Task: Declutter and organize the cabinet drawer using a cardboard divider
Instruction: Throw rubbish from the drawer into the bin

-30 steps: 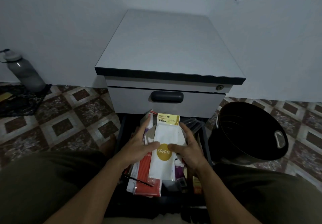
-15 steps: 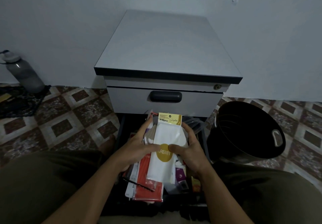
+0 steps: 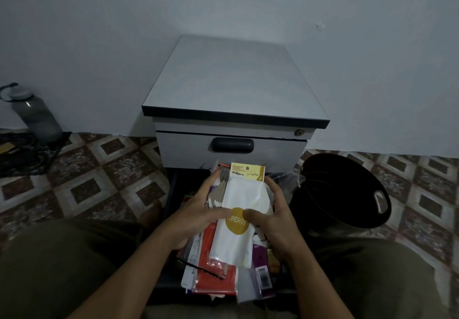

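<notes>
Two grips: left hand (image 3: 191, 216) and right hand (image 3: 273, 221) fingers curled round the packet stack (image 3: 238, 239); squeeze evenly, lift level, clear of the drawer (image 3: 172, 194) beneath the fingers.

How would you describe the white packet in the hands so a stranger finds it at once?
Start at the grey cabinet; in front of its drawer, the left hand and right hand hold a bundle of packets. The white packet lies on top. Only it has a yellow header card and a gold circle.
</notes>
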`<control>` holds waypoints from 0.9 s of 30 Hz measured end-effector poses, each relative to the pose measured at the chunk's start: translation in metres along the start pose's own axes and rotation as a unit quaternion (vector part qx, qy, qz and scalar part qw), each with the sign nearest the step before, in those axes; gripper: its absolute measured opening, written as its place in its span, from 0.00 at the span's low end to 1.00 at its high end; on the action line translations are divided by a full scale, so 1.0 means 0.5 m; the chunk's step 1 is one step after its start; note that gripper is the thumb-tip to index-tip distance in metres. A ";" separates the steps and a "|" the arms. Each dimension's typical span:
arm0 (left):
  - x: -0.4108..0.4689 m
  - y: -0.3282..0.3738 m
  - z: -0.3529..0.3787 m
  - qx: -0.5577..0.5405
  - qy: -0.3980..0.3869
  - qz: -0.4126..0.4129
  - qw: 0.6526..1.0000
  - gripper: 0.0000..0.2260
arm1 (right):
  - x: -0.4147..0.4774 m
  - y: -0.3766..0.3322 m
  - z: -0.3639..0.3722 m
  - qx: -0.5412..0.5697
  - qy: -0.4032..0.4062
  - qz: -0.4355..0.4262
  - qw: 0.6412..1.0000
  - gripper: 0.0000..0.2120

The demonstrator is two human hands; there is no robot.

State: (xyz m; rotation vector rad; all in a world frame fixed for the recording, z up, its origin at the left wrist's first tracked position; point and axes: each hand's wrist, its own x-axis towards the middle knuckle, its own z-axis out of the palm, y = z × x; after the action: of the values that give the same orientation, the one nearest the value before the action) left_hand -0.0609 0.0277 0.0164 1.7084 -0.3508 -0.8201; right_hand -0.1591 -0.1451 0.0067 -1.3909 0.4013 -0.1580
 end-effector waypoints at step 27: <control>0.177 0.355 0.327 0.008 -0.186 0.037 0.982 0.43 | -0.056 -0.326 -0.355 -0.072 0.171 -0.020 0.982 0.35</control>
State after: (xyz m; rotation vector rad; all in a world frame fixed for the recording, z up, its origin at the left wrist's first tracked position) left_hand -0.0770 -0.1998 0.1354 1.5431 -0.6708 -1.0844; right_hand -0.2292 -0.3288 0.1488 -1.5190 0.6815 -0.4122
